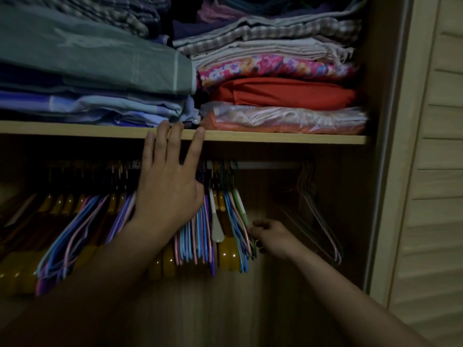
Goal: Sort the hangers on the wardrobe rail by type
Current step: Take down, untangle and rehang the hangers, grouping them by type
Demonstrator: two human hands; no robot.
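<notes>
Left hand [167, 194]: fingers straight and spread, tips laid against the front edge of the wooden shelf [300, 138], palm toward the wardrobe, gripping nothing. Directly behind and below this palm, the rail [265, 165] carries a dense, mixed run of hangers: thin coloured wire hangers [198, 244] in blue, pink and purple, interleaved with broad yellow-brown hangers [226, 254] and one white hanger [216, 226]. The hand and forearm hide the middle of this run. Right hand [271, 237]: lower, fingers curled, pinching the lower end of the outermost wire hangers at the run's right edge, a green-and-white hanger [240, 206] just above the fingertips; the exact hanger pinched cannot be told in the dim light. Beyond the right hand, past a bare stretch of rail, a small separate cluster of pale wire hangers [318, 216] hangs near the wardrobe's side wall. Above the left fingertips, on the shelf: folded grey-green bedding [87, 58], a floral cloth [270, 67], a red cloth [283, 92], a plastic-wrapped bundle [283, 118]. Far right: a slatted door [433, 171].
</notes>
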